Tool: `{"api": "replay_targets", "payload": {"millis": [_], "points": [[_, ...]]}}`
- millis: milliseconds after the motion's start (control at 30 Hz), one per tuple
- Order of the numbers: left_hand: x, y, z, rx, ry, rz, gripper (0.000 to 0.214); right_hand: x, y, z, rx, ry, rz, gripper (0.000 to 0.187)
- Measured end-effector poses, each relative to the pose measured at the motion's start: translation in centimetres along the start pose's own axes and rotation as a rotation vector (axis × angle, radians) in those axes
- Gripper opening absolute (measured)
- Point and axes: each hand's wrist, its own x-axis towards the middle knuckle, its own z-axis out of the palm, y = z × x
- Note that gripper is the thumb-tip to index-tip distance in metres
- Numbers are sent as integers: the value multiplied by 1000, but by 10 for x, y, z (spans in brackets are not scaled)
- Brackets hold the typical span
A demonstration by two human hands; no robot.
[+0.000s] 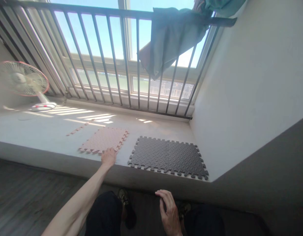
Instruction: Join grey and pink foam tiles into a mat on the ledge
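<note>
A pale pink foam mat (104, 139) with toothed edges lies on the white ledge; it looks thicker than one layer at its front edge. My left hand (108, 157) is at its near right corner, fingers bent over the edge. To the right, two dark grey foam mats (151, 152) with a raised tread pattern lie joined along a seam. Below them, over the floor, my right hand (169, 211) hangs with fingers stretched out and thumb a little apart, touching nothing.
A narrow pink toothed strip (80, 127) lies left of the pink mat. A fan (23, 78) stands at the ledge's far left. Metal railings (108, 36) guard the window, with grey cloth (171, 39) draped over them. A white wall (252, 82) closes the right side.
</note>
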Motion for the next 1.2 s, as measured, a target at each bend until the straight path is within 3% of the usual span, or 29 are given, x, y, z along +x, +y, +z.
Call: {"api": "replay_targets", "payload": {"millis": [133, 233, 300, 400, 467, 567, 667, 733, 800, 867, 933, 1000, 1067, 1133, 1200], "points": [[11, -6, -7, -88, 43, -36, 38, -19, 12, 6, -1, 4, -14, 39], [10, 4, -30, -210, 206, 5, 35, -20, 12, 8, 32, 0, 45, 40], [-2, 22, -50, -303, 333, 76, 31, -8, 3, 11, 91, -12, 114, 37], [-41, 62, -76, -459, 461, 229, 25, 29, -16, 25, 266, -31, 225, 33], [-79, 94, -82, -543, 483, 336, 22, 60, -26, 39, 454, -23, 332, 44], [-139, 140, -73, -598, 433, 514, 15, 102, -30, 56, 813, -3, 564, 70], [-180, 170, -55, -602, 360, 686, 13, 126, -20, 58, 891, 115, 655, 62], [-190, 175, -46, -618, 337, 734, 22, 132, -9, 47, 833, 186, 652, 54], [-185, 167, -41, -640, 380, 640, 40, 133, 2, 29, 822, 204, 657, 56], [-168, 152, -37, -662, 433, 395, 55, 135, 12, 5, 833, 224, 643, 59], [-145, 139, -32, -689, 404, 116, 63, 140, 23, -20, 825, 263, 623, 62], [-122, 133, -24, -779, 267, -74, 69, 149, 36, -45, 799, 317, 607, 65], [-104, 137, -13, -1041, 51, -161, 74, 159, 51, -66, 777, 357, 593, 66], [-94, 152, -3, -1396, -186, -189, 77, 169, 68, -85, 759, 367, 579, 65], [-87, 174, 6, -1642, -325, -207, 75, 178, 87, -102, 734, 341, 578, 64]]}}
